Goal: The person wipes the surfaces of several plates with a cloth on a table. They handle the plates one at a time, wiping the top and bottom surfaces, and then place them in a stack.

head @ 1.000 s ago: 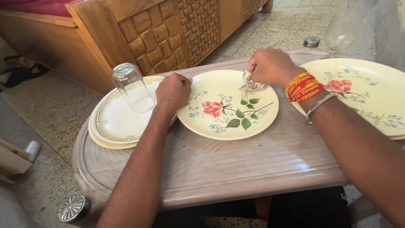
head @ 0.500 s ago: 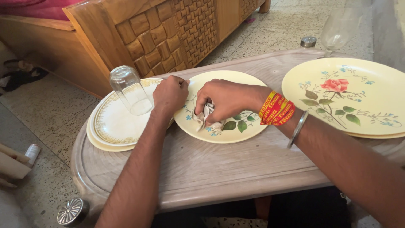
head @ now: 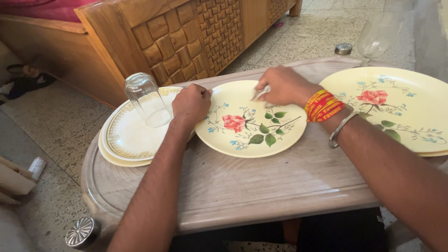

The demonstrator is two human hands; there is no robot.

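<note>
A cream plate with a red rose pattern point(head: 247, 135) lies in the middle of the pale wooden table point(head: 242, 186). My left hand point(head: 191, 103) grips that plate's left rim. My right hand point(head: 282, 86), with red bangles at the wrist, presses a small white cloth point(head: 261, 92) onto the far part of the plate. To the left, a clear glass point(head: 147, 100) stands upside down on a stack of white gold-rimmed plates point(head: 126, 140).
A larger rose-patterned plate point(head: 396, 107) lies at the right with a stemmed glass point(head: 375, 35) behind it. A carved wooden bed frame point(head: 186, 37) stands beyond the table. Metal knobs point(head: 81, 232) cap the table's corners. A small tube point(head: 37, 165) lies on the floor at left.
My right hand has swept with the cloth from the plate's far right edge down to its left middle, then back up to its far part. The left hand has kept its hold on the rim.
</note>
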